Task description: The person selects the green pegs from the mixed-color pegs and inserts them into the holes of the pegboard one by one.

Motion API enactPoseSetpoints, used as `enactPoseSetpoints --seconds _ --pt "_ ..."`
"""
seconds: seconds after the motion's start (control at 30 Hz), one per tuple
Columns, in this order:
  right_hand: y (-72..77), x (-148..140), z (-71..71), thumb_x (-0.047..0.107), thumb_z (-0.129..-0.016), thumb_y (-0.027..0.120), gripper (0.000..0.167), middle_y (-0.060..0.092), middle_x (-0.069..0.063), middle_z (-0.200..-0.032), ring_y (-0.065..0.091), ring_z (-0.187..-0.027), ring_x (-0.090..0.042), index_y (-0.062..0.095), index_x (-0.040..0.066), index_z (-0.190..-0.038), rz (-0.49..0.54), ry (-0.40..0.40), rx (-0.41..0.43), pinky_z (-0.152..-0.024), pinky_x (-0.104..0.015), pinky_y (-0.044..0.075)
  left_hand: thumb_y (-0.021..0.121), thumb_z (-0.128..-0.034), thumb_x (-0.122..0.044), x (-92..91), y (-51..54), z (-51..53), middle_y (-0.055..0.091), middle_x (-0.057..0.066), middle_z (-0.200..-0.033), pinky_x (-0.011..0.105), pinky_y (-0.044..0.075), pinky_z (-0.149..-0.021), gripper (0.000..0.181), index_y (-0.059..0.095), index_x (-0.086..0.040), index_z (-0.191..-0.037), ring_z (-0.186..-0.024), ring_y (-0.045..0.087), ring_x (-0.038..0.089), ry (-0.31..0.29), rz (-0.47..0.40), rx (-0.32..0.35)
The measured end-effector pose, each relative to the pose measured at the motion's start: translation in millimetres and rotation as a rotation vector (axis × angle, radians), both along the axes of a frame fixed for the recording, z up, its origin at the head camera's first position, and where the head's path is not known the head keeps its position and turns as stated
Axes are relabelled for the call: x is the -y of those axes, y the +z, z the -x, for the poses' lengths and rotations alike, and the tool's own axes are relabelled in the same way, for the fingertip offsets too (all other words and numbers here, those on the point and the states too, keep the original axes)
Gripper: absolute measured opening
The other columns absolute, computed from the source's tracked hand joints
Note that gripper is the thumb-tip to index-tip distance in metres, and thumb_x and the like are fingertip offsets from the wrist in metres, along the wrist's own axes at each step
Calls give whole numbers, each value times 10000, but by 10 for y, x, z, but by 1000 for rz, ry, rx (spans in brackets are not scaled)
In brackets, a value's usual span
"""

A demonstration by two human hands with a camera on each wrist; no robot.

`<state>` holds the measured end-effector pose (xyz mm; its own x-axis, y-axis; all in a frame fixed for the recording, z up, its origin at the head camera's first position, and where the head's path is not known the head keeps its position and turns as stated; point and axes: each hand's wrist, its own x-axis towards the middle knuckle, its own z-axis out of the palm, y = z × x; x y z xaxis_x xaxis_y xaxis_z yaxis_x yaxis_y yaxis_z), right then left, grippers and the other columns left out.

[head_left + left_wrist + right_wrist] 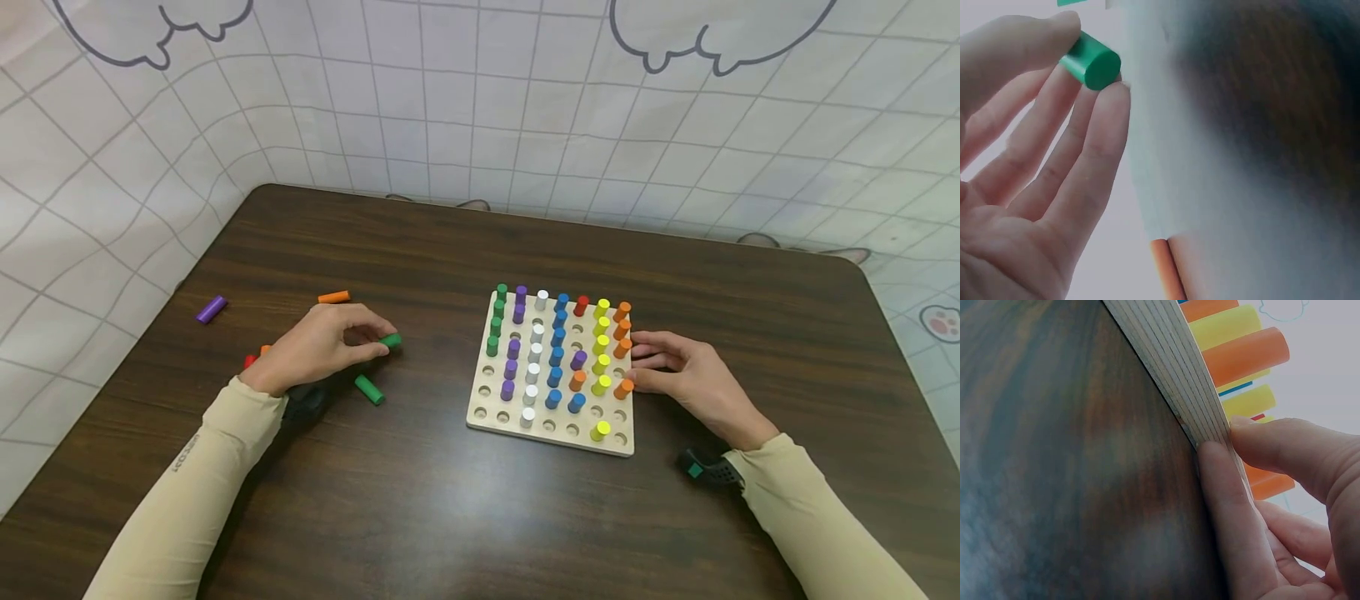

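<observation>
My left hand [318, 346] pinches a green peg [1099, 62] between thumb and fingertips, held just above the table left of the board. Close below that hand lies a second green peg [369, 389]. The wooden pegboard [495, 423] holds columns of upright green, purple, white, blue, yellow and orange pegs, plus a red peg [581, 306] in its back row. Several holes stand bare, mostly toward the front. Against the board's right edge rests my right hand [697, 379]. In the right wrist view, its thumb touches the upper rim and a straight finger lies along the layered side.
An orange peg [333, 297] lies just beyond the left hand. Farther left is a purple peg [212, 310]. Partly hidden behind the left wrist are a red peg [250, 361] and another orange one. The dark wooden table [435, 517] meets a white grid-patterned cloth [450, 117] behind.
</observation>
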<state>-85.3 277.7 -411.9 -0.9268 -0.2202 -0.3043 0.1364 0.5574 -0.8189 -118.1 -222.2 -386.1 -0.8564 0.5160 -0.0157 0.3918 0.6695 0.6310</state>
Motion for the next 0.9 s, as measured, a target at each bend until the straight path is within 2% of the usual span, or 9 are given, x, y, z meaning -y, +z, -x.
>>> enactPoseSetpoints --seconds 0.23,0.47,0.63,0.9 --pt "-7 8 -4 402 -936 769 768 626 -154 -1403 645 -1015 97 440 85 -1554 -11 3 -4 -851 -123 561 775 -929 -107 -23 -13 5 763 20 -1139 339 621 -904 359 694 -83 -1278 -994 726 149 7 -67 -28" --pt "5 -17 -9 414 -926 778 768 618 -136 -1425 650 -1024 92 450 109 -1549 -13 -5 1 -862 -125 559 773 -932 -113 -58 -11 -2 773 -16 -1114 326 628 -888 232 744 -154 -1159 -950 733 120 2 -111 -52" --pt "13 -45 -34 415 -930 773 761 635 -138 -1409 652 -1020 92 452 109 -1548 -26 -7 14 -862 -126 555 774 -933 -123 -108 -16 -7 774 -19 -1139 315 628 -898 235 747 -162 -1164 -965 742 115 -7 -114 -51" --pt "34 -12 -20 428 -926 773 755 636 -130 -1390 655 -1029 78 467 110 -1538 -11 -20 3 -862 -123 561 756 -952 -143 -130 2 -19 768 11 -1162 374 626 -932 275 730 -145 -1226 -1014 743 159 3 -113 -22"
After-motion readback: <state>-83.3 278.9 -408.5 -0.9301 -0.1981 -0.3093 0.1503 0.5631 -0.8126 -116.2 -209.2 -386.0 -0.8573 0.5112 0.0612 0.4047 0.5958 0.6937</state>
